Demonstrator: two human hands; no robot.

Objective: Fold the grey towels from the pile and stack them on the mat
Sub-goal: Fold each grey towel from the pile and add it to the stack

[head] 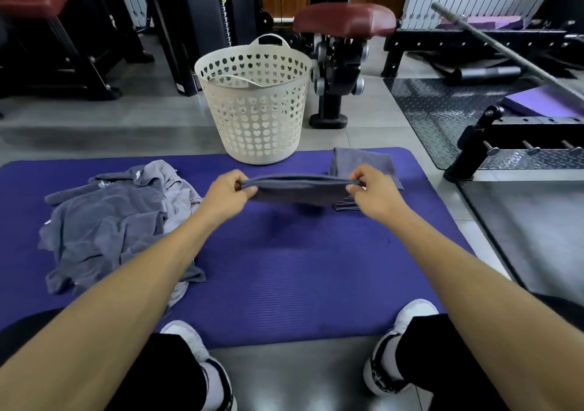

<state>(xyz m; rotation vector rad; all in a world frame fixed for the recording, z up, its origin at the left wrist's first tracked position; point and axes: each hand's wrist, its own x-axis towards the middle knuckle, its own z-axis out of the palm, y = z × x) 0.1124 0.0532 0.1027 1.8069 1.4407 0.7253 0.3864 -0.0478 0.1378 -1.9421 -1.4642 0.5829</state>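
A folded grey towel [298, 191] hangs just above the purple mat [300, 271], stretched between my hands. My left hand [229, 194] pinches its left end and my right hand [374, 194] pinches its right end. Behind my right hand lies a stack of folded grey towels [363, 162] at the mat's far right. A loose pile of unfolded grey towels [110, 221] covers the mat's left side, partly hidden by my left forearm.
A white perforated basket [254, 107] stands at the mat's far edge, centre. Gym machines and a red-padded seat [344, 18] fill the background. A black rack base [505, 148] and steel floor plate sit to the right. My shoes [401, 347] rest at the mat's near edge.
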